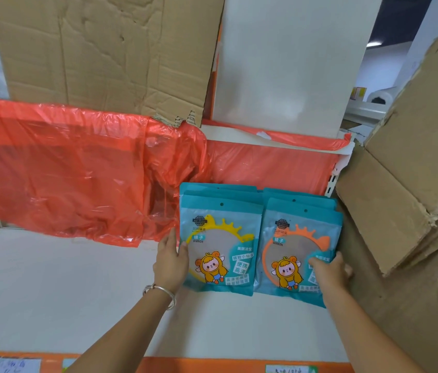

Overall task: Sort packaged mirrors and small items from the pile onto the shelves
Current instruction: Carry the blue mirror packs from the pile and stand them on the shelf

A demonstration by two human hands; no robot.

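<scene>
A red plastic sheet point(78, 170) hangs crumpled across the back of the shelf point(51, 292), covering its left and middle. Above it a creased cardboard sheet point(104, 55) leans upright, with a white panel point(288, 63) to its right.

The left hand point(170, 261), a metal bangle point(162, 292) on its wrist, lies with straight fingers against the left edge of the yellow packs point(220, 243), its thumb tip on the front pack. It is released, pressing rather than clasping.

The yellow packs are a short stack of teal mirror pouches standing on the shelf and leaning back against the red sheet. Just beside them on the right, touching, stand the orange packs point(298, 246), a like stack tilted slightly to the right.

The right hand point(329, 270) grasps the orange packs at their lower right edge, thumb on the front and fingers curled behind.

A torn cardboard box point(401, 197) stands against the right side of the orange packs. Along the shelf's orange front strip point(212, 366) sit paper labels, too cropped to read.
</scene>
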